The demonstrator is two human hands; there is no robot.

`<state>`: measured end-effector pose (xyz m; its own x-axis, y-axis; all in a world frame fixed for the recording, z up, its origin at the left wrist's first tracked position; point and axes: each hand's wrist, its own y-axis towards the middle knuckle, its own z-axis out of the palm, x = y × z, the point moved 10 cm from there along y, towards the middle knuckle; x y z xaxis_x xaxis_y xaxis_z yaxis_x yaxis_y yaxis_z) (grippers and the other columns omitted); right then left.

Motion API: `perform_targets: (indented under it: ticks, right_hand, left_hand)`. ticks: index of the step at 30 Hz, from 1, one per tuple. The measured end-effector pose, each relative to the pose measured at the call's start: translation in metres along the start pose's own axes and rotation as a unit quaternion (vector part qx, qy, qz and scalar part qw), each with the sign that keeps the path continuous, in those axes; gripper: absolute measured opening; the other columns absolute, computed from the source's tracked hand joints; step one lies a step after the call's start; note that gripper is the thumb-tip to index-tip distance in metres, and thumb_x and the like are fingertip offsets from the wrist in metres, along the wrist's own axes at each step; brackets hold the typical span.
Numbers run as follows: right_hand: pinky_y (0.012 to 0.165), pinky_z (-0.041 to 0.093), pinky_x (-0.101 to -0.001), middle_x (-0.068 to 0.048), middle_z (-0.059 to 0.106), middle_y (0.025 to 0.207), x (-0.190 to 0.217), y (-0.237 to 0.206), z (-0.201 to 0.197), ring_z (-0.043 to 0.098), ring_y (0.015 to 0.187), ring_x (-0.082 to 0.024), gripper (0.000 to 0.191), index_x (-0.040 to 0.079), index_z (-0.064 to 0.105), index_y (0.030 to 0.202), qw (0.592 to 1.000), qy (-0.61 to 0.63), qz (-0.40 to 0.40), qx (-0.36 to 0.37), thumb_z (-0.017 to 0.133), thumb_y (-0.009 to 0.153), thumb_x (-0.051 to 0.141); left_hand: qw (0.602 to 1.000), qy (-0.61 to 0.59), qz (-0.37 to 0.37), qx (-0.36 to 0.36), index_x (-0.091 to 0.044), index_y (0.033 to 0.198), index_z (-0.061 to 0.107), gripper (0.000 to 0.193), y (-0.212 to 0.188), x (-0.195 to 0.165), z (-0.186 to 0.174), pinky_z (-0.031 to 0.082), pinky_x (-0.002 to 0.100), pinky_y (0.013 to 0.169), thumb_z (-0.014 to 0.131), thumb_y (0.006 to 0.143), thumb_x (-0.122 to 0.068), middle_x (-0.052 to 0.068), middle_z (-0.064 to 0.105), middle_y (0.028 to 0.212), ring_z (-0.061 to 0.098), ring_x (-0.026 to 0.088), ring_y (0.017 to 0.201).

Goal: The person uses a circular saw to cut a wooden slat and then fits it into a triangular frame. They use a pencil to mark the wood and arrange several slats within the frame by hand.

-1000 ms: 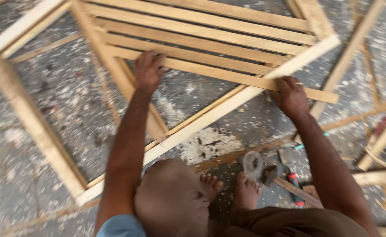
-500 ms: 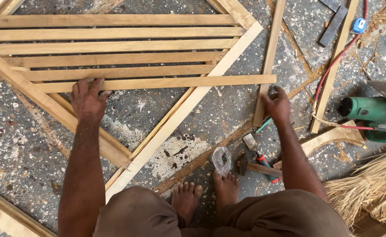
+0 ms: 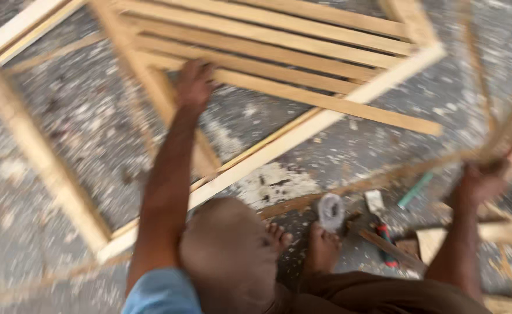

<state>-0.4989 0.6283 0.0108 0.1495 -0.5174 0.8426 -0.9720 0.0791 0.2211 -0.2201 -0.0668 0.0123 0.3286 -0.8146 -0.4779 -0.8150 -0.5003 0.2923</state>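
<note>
Knees and feet: the person squats at the bottom edge; a knee [image 3: 227, 256] and two bare feet [image 3: 320, 250] are blurred, and the body below them is cut off by the frame edge.
Small things by the feet: a pale roll [image 3: 330, 210], perhaps tape, lies just beside the toes; a small tool with a red and green handle [image 3: 385, 235] lies to its right, too smeared to name further.
Right hand: the right hand [image 3: 484, 181] is low at the right edge, closed around the lower end of a thin wooden strip [image 3: 503, 136] that runs up toward the right edge; motion blur hides the fingers, so the grip is read only from the hand's outline.
Loose offcuts: short wood pieces [image 3: 500, 232] lie near the right hand, partly cut off at the right.
Left hand: the left hand [image 3: 195, 84] lies flat, fingers spread, pressing on a slat of the wooden slatted frame [image 3: 302, 55], not closed around it.
Frame position: it lies flat on the floor, its corner pointing toward the feet; its top and left parts run out of view.
Long slat: the nearest slat [image 3: 349, 107] sticks out past the frame's right rail.
Floor: speckled grey concrete floor [image 3: 75, 110] shows through the frame's open left half and between frame and right hand.
</note>
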Motion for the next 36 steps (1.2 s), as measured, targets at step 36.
perform_targets:
  ticks: [36]
  right_hand:
    - [0.094,0.056,-0.0488,-0.010,0.070,0.128,0.260,-0.114,0.396,0.067,0.111,-0.035,0.038,0.023,0.063,0.139,0.728,-0.310,-0.395,0.467,0.058,0.104,0.037]
  left_hand:
    - [0.979,0.144,-0.088,0.113,-0.019,0.145,0.056,0.064,0.006,0.013,0.001,0.036,0.050,0.119,0.068,0.090,-0.051,0.011,0.046,0.142,0.041,0.030,0.137]
